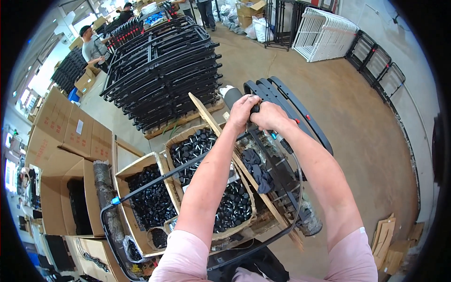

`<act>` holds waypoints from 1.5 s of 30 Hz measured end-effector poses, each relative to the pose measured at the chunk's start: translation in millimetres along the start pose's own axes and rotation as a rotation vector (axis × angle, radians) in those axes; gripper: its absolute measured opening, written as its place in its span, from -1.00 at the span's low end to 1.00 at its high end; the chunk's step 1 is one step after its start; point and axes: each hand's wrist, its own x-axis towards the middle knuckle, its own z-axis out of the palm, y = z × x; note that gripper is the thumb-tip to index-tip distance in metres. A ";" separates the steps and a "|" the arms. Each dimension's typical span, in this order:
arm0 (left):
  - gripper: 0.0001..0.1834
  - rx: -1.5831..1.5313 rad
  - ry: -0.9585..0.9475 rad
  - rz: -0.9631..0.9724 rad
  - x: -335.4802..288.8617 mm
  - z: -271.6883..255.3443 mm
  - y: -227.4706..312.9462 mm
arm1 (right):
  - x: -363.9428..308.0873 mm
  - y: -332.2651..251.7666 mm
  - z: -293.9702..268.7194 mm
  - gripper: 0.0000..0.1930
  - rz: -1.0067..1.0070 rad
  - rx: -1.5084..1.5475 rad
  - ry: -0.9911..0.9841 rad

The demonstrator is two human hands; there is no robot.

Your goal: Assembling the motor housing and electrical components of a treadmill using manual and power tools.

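My left hand [242,111] and my right hand [271,116] meet beyond the boxes, fingers closed. Between them shows a small black part [255,108]; its kind is mostly hidden, and the left fingers pinch at it. What the right fingers wrap round is covered by the hand itself. Below them a black tubular frame [162,178] with a blue piece on its corner lies across the boxes. A tool with a teal band [274,136] and a hose sits just below my right hand. Beside my left hand stands a grey roll [231,97] with a white end.
Cardboard boxes of black knobs with bolts [235,207] stand below my left arm, beside a wooden plank [263,197]. Stacked black frames [164,70] rise beyond. Curved black frames [300,110] lean at the right. White racks [322,35] line the wall. A person [94,49] stands far left.
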 end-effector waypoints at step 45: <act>-0.75 0.001 0.062 -0.033 -11.2 -13.4 0.5 | 40.3 0.6 21.2 -0.93 -0.016 0.346 -0.272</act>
